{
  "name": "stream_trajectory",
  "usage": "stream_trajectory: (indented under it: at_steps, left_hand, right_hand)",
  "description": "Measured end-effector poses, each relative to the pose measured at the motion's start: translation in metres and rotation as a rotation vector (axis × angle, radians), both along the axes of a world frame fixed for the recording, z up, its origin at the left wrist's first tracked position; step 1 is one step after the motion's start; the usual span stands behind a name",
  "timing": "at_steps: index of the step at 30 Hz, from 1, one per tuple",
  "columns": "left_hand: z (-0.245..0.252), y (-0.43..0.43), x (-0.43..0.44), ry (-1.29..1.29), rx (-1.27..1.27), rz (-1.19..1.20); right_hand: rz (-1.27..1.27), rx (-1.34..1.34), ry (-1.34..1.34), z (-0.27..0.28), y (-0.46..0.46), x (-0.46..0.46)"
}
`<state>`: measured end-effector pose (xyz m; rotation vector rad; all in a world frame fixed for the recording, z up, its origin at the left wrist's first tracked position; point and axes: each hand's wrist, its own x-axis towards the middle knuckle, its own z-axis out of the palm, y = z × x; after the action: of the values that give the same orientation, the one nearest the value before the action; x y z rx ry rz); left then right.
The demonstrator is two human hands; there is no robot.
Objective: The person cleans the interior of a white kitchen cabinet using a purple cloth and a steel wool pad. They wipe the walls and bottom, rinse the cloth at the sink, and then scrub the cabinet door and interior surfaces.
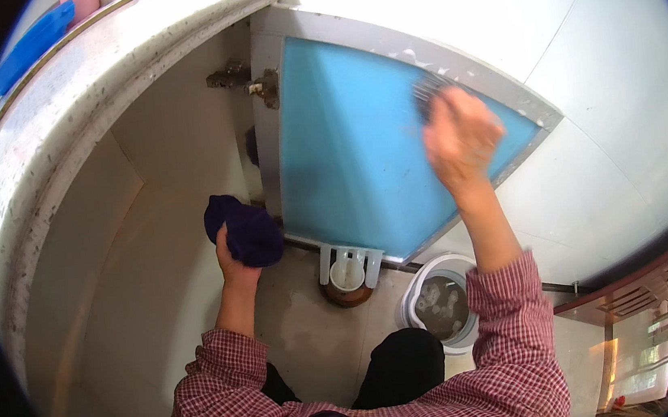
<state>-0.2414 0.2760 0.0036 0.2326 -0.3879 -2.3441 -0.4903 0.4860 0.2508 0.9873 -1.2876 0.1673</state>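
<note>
My right hand is closed on a dark brush or scourer, blurred by motion. It is at the upper right part of a blue cabinet door panel with a grey metal frame. White suds lie on the frame near it. In my left hand is a bunched dark purple cloth, held left of the door's hinge side. A metal hinge shows at the door's left edge. Below the door, a white bucket holds murky water with foam.
A speckled stone countertop curves along the upper left, with a blue object on it. A translucent plastic rack and a white cup stand by the door's bottom edge. A brown slatted wooden piece is at the right.
</note>
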Motion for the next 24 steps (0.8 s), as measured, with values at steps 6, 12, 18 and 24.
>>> stream_trajectory:
  at_steps: [6,12,18,24]
  left_hand:
    - [0.005,0.008,-0.006,0.000,0.135,-0.033]
    - [0.011,0.018,-0.002,-0.092,0.109,-0.013]
    - [-0.002,0.004,0.002,-0.055,0.098,-0.013]
    - [-0.005,0.017,-0.014,0.004,0.000,-0.079]
  right_hand:
    - [0.184,-0.119,-0.445,-0.020,-0.053,0.027]
    - [0.183,-0.021,-0.139,-0.007,-0.114,0.033]
    - [-0.120,-0.236,-0.220,-0.031,0.054,-0.026]
    - [0.203,-0.206,-0.532,-0.022,-0.042,0.023]
